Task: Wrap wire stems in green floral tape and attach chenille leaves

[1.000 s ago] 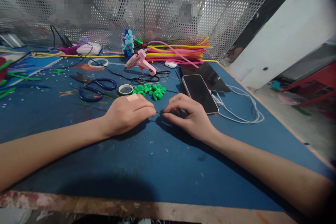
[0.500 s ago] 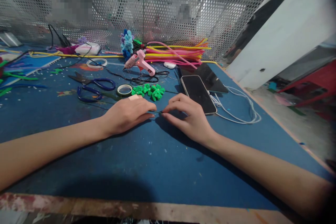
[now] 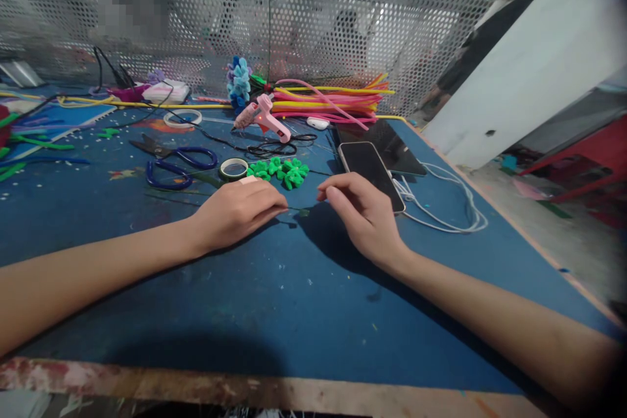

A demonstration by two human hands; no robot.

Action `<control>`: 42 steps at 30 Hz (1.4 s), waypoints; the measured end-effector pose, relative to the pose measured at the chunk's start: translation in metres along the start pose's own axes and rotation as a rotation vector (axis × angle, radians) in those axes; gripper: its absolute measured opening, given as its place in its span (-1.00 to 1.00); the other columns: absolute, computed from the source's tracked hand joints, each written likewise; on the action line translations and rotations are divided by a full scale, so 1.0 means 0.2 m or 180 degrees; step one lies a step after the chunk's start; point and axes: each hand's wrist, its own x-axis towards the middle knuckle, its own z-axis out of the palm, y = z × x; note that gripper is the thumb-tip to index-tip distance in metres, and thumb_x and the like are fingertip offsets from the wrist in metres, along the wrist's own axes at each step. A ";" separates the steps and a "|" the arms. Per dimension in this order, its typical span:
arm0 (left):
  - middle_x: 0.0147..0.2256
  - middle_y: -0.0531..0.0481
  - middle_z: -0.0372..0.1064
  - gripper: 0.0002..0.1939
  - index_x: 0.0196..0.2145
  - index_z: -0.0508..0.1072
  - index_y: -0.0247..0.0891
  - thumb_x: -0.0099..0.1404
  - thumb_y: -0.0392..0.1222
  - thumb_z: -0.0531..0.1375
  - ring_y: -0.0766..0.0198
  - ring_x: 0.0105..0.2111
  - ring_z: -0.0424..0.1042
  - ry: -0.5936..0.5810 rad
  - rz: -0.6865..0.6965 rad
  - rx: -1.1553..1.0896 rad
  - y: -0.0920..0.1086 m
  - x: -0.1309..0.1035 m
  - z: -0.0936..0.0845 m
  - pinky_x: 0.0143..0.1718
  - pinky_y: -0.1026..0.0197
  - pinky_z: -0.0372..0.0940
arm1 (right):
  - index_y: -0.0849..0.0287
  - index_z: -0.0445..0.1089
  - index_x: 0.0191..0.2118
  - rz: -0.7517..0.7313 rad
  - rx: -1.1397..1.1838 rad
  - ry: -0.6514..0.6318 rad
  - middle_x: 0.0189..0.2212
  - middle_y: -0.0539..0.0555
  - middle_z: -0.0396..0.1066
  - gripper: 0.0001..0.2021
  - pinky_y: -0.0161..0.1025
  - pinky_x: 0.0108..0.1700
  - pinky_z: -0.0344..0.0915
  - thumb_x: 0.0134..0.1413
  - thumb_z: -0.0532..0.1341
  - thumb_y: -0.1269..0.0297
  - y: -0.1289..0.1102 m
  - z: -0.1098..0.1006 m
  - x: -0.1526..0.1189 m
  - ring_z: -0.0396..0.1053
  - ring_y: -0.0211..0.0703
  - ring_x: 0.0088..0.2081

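My left hand (image 3: 240, 212) is closed, fingers pinched together on a thin dark wire (image 3: 295, 209). The wire's short end sticks out to the right and has a small green tip. My right hand (image 3: 365, 215) hovers just right of that tip, apart from it. Its fingers are curled, with the thumb close against the index finger; anything between them is hidden. Behind my hands lie green fuzzy pipe-cleaner flowers (image 3: 292, 174) and a roll of tape (image 3: 234, 169). A pale patch shows on a finger of my left hand.
Blue-handled scissors (image 3: 181, 166) lie left. A pink glue gun (image 3: 264, 119) with a black cord stands behind. A phone (image 3: 372, 176), a dark tablet (image 3: 399, 150) and a white cable (image 3: 477, 209) are right. Pipe cleaners (image 3: 328, 104) lie along the perforated metal screen (image 3: 304, 32).
My right hand has let go of the wire's tip and moved slightly up and right, its fingers curling in. The green tip is now uncovered. My left hand stays nearly still.
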 end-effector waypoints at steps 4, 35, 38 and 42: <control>-0.40 -0.05 0.44 -0.87 -0.32 0.39 -0.32 0.28 -0.28 0.05 0.32 -0.38 0.41 0.0050 0.0130 0.0062 0.00 0.00 0.00 -0.30 0.26 0.30 | 0.16 0.35 -0.41 -0.0085 0.0081 -0.0582 -0.42 0.03 0.39 -0.89 -0.25 -0.28 0.25 0.10 0.12 0.33 0.02 0.01 0.02 0.32 -0.24 -0.33; -0.43 -0.04 0.45 -0.79 -0.35 0.40 -0.33 0.31 -0.22 0.01 0.33 -0.42 0.41 -0.0055 0.0205 0.0386 0.02 0.02 -0.01 -0.36 0.30 0.28 | 0.13 0.37 -0.41 -0.0496 -0.0194 -0.0393 -0.40 0.02 0.34 -0.97 -0.25 -0.32 0.23 -0.03 0.25 0.34 0.00 0.01 0.01 0.30 -0.23 -0.31; -0.41 -0.01 0.47 -0.78 -0.35 0.41 -0.29 0.31 -0.19 0.01 0.33 -0.42 0.42 -0.0107 0.0093 0.0455 0.02 0.01 -0.01 -0.37 0.32 0.26 | 0.14 0.36 -0.41 -0.0306 -0.0070 -0.0159 -0.43 0.02 0.35 -0.94 -0.26 -0.36 0.22 0.05 0.18 0.31 0.00 0.00 0.01 0.29 -0.24 -0.35; -0.41 0.00 0.48 -0.75 -0.36 0.43 -0.27 0.32 -0.16 0.00 0.35 -0.42 0.43 -0.0138 -0.0006 0.0520 0.02 0.01 -0.01 -0.38 0.33 0.25 | 0.14 0.38 -0.41 -0.0157 0.0051 -0.0088 -0.43 0.04 0.36 -0.77 -0.22 -0.25 0.23 0.18 0.03 0.27 0.00 0.00 0.01 0.31 -0.24 -0.33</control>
